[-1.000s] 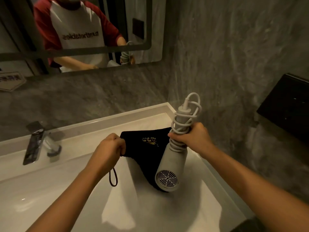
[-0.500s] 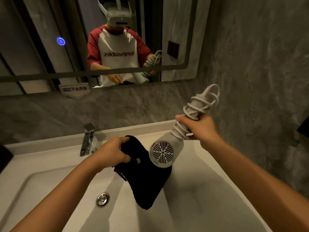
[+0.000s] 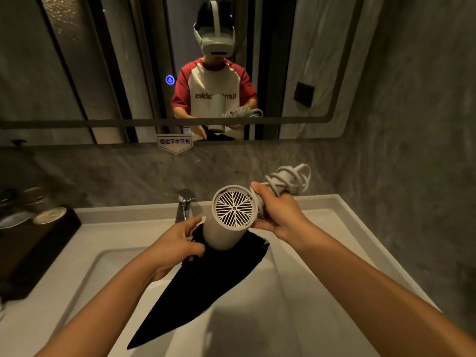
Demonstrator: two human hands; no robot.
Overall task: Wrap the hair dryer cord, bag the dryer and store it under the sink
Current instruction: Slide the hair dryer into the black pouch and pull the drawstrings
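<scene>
A pale grey hair dryer is held over the sink, its round rear grille facing me and its nozzle end inside the mouth of a black cloth bag. My right hand grips the dryer's handle, around which the cord is coiled in several loops. My left hand pinches the bag's rim on the left and holds the mouth open. The rest of the bag hangs down toward me over the white basin.
A chrome faucet stands just behind the bag. At the left, a dark tray holds small dishes. A wall mirror above reflects a person in a headset. A grey wall closes in the right side.
The dryer has turned so its grille faces me and its nozzle has gone down into the bag's mouth. The view has tilted up and shifted left, bringing more mirror in.
</scene>
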